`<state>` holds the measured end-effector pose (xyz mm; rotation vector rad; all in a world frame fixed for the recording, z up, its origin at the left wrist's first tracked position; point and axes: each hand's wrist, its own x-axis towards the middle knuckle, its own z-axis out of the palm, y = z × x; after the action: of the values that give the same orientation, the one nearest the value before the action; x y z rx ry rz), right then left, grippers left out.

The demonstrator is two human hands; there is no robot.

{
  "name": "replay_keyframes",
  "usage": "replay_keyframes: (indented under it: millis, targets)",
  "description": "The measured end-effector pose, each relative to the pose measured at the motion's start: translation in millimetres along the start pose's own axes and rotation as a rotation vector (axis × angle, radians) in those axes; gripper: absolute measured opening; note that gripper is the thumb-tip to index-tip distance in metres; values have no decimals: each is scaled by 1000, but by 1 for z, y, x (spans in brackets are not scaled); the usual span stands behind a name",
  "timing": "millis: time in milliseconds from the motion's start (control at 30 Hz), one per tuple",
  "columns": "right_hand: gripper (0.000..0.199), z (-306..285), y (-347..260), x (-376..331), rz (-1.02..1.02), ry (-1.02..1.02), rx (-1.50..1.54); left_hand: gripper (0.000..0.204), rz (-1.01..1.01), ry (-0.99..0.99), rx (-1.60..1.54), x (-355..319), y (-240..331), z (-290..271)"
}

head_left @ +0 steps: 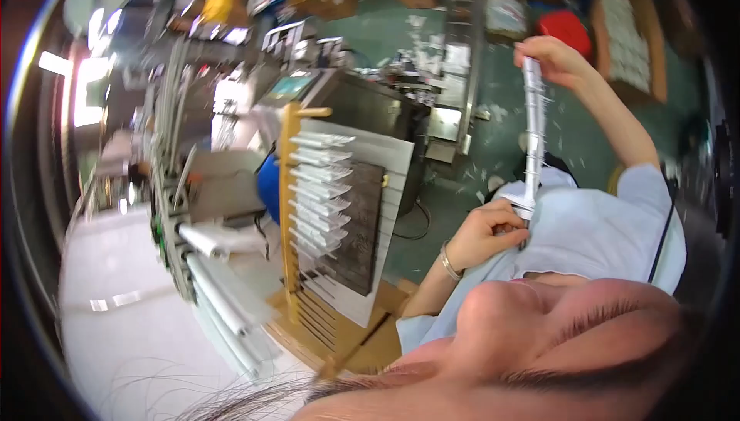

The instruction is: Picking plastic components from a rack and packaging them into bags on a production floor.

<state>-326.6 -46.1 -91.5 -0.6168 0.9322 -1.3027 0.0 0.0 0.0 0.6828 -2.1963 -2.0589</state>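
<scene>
A long, narrow white strip point(533, 128), marked off crosswise into short segments, stretches between my two hands. My right hand point(556, 60) is closed on its far end, with the arm reaching out. My left hand point(487, 233), a bracelet at its wrist, has its fingers curled round the near end against my pale blue top. Whether the strip is one piece or a row of small packets I cannot tell. To the left stands a wooden rack point(291, 213) with pegs, on which several layers of thin white strips point(322, 182) hang.
A dark panel on a white board point(395, 228) stands beside the rack. Behind it is a metal machine point(370, 109) with a screen. White rolls point(220, 290) lie along the left-hand machine. Far off are cardboard boxes point(655, 58) and a red container point(565, 33). White scraps litter the green floor point(493, 85).
</scene>
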Motion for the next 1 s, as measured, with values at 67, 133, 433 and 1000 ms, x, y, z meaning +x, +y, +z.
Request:
replay_keyframes:
  millis: [67,133,433,1000]
  targets:
    - [17,-14,-34,6,-75,-27,-30,8,-15,129,90,18,17,1]
    - [17,-28,-85,30,-203,-35,-73,9,-16,248,139,42,30,-15]
    - [25,37,-195,99,-761,-118,-223,11,214,1387,281,46,66,-85]
    - [17,90,-178,177,-719,-1665,865,15,465,1437,440,32,106,-144]
